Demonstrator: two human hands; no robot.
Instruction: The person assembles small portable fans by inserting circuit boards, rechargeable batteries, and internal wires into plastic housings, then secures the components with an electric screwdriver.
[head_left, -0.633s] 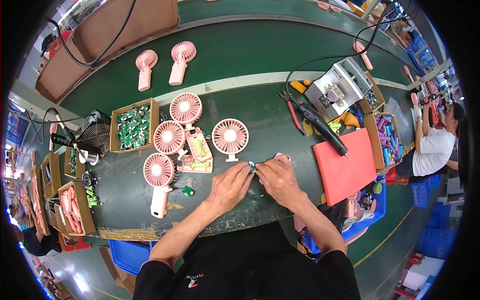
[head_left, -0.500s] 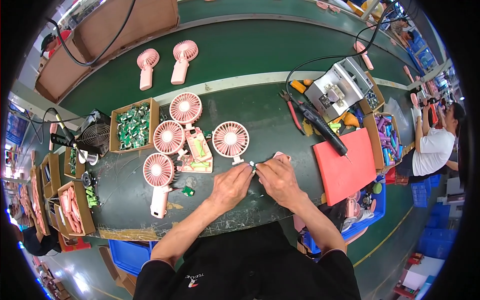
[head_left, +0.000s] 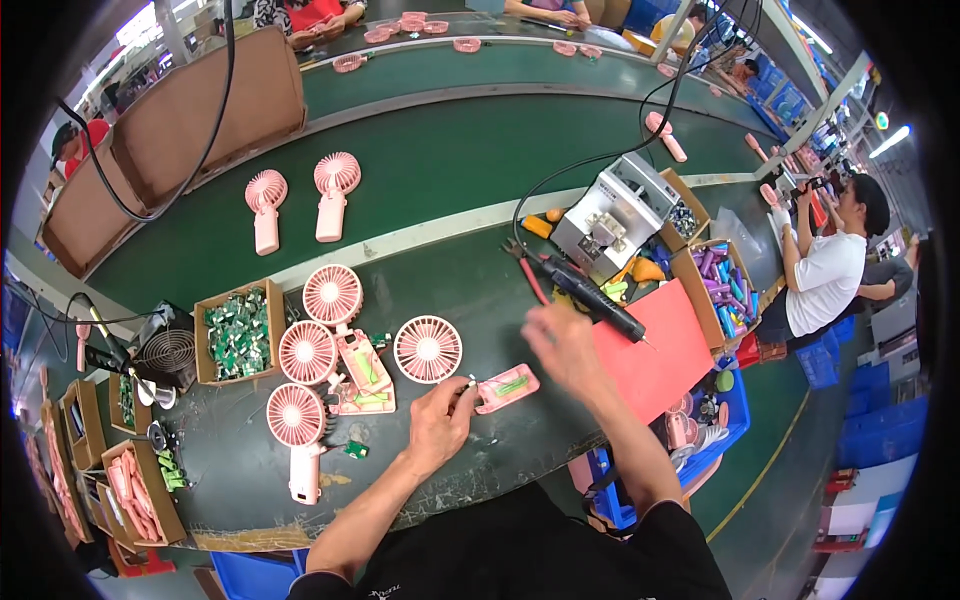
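Observation:
My left hand (head_left: 440,422) is closed, thumb and forefinger pinched at a tiny pale part too small to name. Right beside those fingertips lies an open pink fan handle shell (head_left: 520,383) with a light green strip inside. A round pink fan head (head_left: 428,349) rests just above the left hand. My right hand (head_left: 566,348) is raised over the bench, smeared by motion, its grip unclear. Close to it lie a black electric screwdriver (head_left: 600,302) and a red foam sheet (head_left: 655,350).
Several pink fans (head_left: 296,415) and a loose green circuit board (head_left: 355,450) lie to the left. A box of circuit boards (head_left: 240,335) stands behind them. Red-handled pliers (head_left: 530,275), a metal device (head_left: 612,225) and a battery box (head_left: 715,300) occupy the right. A co-worker (head_left: 825,260) sits far right.
My right hand has left the left hand's fingertips and moved up and right toward the screwdriver. The pink shell now shows fully on the bench. The view has tilted up.

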